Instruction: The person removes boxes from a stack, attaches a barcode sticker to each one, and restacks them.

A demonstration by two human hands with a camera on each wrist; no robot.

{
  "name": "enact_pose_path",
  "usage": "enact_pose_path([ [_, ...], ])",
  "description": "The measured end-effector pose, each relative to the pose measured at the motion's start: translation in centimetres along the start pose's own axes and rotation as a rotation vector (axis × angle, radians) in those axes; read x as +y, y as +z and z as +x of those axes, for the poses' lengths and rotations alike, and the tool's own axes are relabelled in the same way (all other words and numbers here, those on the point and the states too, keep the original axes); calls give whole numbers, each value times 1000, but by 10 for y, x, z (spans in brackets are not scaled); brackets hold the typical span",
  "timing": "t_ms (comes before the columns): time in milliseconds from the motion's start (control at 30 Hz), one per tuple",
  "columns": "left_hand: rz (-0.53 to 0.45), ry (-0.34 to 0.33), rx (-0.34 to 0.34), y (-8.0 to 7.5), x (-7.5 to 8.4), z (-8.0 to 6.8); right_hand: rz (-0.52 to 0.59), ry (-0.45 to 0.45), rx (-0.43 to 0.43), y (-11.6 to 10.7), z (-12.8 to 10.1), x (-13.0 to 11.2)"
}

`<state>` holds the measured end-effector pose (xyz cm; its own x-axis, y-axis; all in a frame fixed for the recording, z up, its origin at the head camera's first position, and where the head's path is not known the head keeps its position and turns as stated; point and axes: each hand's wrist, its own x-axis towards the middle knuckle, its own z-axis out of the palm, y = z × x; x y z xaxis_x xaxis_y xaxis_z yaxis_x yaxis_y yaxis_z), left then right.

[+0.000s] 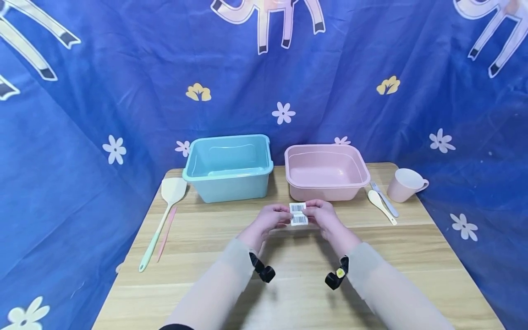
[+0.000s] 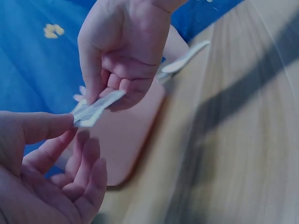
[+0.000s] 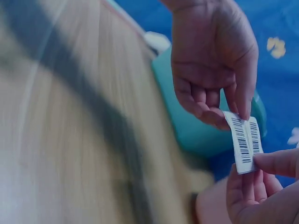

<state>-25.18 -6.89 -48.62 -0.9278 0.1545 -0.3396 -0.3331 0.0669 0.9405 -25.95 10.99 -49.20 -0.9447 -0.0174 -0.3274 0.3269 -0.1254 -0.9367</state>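
The small white label bearing two black barcodes (image 3: 245, 142) is held above the light wood-grain table (image 1: 136, 293), nearer its far edge, just in front of the rectangular pink plastic basin (image 1: 330, 193). The left hand (image 1: 267, 221) and the right hand (image 1: 327, 220) each pinch one side between thumb and fingers. The pick-up looks done and the two halves seem joined; the label is not yet set down.

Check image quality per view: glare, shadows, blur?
Head: brightest, pale glare on the table between the sleeves, soft shadows beside them; left wrist: dim, table grain smeared, bars on the barcode labels not readable; right wrist: dim, long dark shadow across a blurred table, label bars fairly sharp.
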Motion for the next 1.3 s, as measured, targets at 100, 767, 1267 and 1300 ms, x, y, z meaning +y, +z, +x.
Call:
enact_pose_path([
  [100,-33,40,-7,-5,6,-11,41,-68,-30,5,-13,-10],
  [767,-50,183,69,-13,29,-22,-725,-888,116,17,-20,-28],
  [1267,-65,263,71,-11,21,-25,-907,-1229,-12,21,-25,-18],
  [1300,-63,277,67,-11,20,-26,-910,-1227,-12,21,-24,-18],
])
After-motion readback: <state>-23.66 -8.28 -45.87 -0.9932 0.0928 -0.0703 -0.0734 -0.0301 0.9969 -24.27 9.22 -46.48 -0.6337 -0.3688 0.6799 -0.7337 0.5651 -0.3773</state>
